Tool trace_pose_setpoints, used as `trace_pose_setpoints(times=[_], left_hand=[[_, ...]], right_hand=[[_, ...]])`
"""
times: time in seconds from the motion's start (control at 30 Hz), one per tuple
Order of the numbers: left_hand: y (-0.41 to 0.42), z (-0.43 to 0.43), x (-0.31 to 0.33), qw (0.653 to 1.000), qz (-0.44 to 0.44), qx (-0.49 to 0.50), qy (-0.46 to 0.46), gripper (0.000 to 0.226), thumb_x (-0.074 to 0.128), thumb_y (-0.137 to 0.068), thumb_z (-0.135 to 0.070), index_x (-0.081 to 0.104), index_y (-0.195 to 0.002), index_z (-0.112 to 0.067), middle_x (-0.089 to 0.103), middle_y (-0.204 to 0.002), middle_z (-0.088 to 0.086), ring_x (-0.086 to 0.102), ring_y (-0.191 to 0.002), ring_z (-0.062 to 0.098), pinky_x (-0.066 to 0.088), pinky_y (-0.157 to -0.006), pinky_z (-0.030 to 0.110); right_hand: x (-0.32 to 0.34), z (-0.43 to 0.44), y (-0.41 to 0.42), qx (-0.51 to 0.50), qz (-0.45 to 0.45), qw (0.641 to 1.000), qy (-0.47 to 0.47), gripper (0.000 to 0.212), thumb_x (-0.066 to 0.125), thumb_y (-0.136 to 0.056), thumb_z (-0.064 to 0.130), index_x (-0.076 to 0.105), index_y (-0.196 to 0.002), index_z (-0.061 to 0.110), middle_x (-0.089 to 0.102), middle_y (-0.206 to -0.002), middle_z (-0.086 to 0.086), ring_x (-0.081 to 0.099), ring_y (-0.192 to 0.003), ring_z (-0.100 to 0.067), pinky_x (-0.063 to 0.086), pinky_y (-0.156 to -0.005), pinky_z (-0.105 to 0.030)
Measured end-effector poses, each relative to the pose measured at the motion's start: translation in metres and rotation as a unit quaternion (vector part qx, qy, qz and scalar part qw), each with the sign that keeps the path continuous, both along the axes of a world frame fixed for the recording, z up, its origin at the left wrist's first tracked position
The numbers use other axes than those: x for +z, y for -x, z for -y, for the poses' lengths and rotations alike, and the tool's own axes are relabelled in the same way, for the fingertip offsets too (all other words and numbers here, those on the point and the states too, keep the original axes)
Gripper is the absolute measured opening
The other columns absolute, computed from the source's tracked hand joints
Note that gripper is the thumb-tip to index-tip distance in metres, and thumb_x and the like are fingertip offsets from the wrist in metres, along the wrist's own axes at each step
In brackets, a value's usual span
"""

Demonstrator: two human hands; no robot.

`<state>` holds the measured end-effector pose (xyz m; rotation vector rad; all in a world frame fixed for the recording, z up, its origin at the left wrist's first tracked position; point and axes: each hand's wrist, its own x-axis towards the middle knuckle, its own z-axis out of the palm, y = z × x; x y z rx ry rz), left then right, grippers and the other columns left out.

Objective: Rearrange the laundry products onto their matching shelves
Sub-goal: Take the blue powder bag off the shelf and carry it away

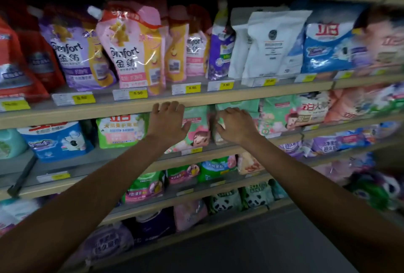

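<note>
left hand (167,120) lies spread and flat against the green and pink soft plastic bag with a cartoon girl (197,136) on the beige shelf (218,148); right hand (237,125) curls its fingers round the edge of the neighbouring pale green soft plastic bag (239,105). packed this tight, pulling one limp bag could drag its neighbours off the ledge.

Comfort pouches (131,49) on upper shelf (105,109), left of white bags (271,45); detergent bags (196,128) on shelf below (220,149).
</note>
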<state>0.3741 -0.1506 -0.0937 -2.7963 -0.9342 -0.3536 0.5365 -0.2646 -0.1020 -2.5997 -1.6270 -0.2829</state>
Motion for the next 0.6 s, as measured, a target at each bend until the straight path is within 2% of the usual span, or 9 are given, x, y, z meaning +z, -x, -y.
trace_pose_setpoints(times=[0.13,0.37,0.6], left_hand=[[-0.087,0.06,0.006,0.999,0.013,-0.034,0.014,0.048,0.046,-0.091,-0.041,0.052,-0.126,-0.01,0.053,-0.133,0.01,0.048,-0.122,0.031,0.03,-0.105,0.042],[-0.24,0.164,0.01,0.996,0.023,-0.09,0.014,0.051,0.044,-0.093,-0.044,0.046,-0.132,-0.011,0.05,-0.135,0.01,0.045,-0.126,0.03,0.028,-0.107,0.041],[-0.327,0.201,0.023,0.995,0.016,-0.095,-0.013,0.054,0.043,-0.092,-0.046,0.047,-0.132,-0.01,0.052,-0.134,0.01,0.046,-0.126,0.03,0.028,-0.106,0.041]], right_hand=[[0.011,0.068,-0.072,-0.036,0.001,0.999,0.004,0.048,0.044,-0.095,0.036,0.048,-0.135,0.011,0.056,-0.132,-0.012,0.048,-0.125,-0.032,0.036,-0.104,-0.042],[0.026,0.183,-0.205,-0.095,0.025,0.995,-0.023,0.044,0.043,-0.095,0.037,0.053,-0.13,0.012,0.061,-0.124,-0.012,0.055,-0.117,-0.03,0.042,-0.097,-0.038],[0.046,0.223,-0.296,-0.101,0.031,0.993,-0.05,0.041,0.045,-0.094,0.034,0.054,-0.128,0.012,0.063,-0.122,-0.013,0.055,-0.116,-0.031,0.042,-0.097,-0.038]])
